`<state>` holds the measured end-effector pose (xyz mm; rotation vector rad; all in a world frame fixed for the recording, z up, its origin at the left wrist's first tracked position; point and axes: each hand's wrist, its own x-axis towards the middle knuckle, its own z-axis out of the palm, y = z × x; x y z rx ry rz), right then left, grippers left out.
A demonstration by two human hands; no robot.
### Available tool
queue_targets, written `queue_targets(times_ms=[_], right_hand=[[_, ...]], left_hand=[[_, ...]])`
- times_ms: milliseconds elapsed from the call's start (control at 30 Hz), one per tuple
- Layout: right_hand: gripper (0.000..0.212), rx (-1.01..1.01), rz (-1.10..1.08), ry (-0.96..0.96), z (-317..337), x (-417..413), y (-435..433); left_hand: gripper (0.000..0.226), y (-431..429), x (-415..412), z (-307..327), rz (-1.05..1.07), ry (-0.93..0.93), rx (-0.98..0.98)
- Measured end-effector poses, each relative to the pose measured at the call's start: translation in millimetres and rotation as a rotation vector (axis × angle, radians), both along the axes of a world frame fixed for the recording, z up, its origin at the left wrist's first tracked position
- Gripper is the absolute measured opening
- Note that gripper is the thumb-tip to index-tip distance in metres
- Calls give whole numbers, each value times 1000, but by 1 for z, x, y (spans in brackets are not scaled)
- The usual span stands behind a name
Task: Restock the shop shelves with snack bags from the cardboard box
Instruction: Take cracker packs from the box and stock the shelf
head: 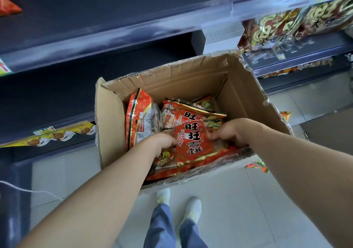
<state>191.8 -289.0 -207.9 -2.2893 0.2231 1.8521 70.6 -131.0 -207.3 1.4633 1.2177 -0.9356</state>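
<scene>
Head view: left hand [164, 142] and right hand [232, 133] pinch snack bag [193, 144] at nine, three o'clock; I judge it light, slippery, crushable.

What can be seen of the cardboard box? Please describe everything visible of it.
The cardboard box is brown corrugated board, open at the top, its rim ragged and torn where flaps seem ripped away. It appears to stand on the pale tiled floor before the dark shelves. Its far inner wall is bare; the near part holds red snack bags, one on edge against a side wall. The left hand and right hand reach inside and grip the top red bag.
</scene>
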Motion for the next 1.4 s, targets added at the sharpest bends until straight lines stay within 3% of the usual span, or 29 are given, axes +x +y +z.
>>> queue_targets(times_ms=[67,200,367,467,733,833,1100,1233,1400], right_hand=[[62,12,2,-66,7,2,6],[49,62,50,-121,37,7,18],[51,108,146,-235,79,8,28],[26,113,195,-257,105,4,30],[34,214,346,-460,192,-27,34],[33,252,362,-522,219,-33,37],[23,497,134,-764,273,-38,75],[66,578,40,-812,282,-40,110],[58,707,-25,-856,279,-40,155]], left_hand=[[53,5,5,5,-19,-41,39],[58,12,12,25,-60,-83,107],[49,14,13,61,-34,-145,127],[48,15,12,91,-37,-220,177],[34,27,-15,165,46,-364,310],[44,31,-25,190,99,-422,336],[39,65,-41,255,277,-565,498],[35,96,-51,270,335,-655,566],[33,142,-57,268,404,-824,516]])
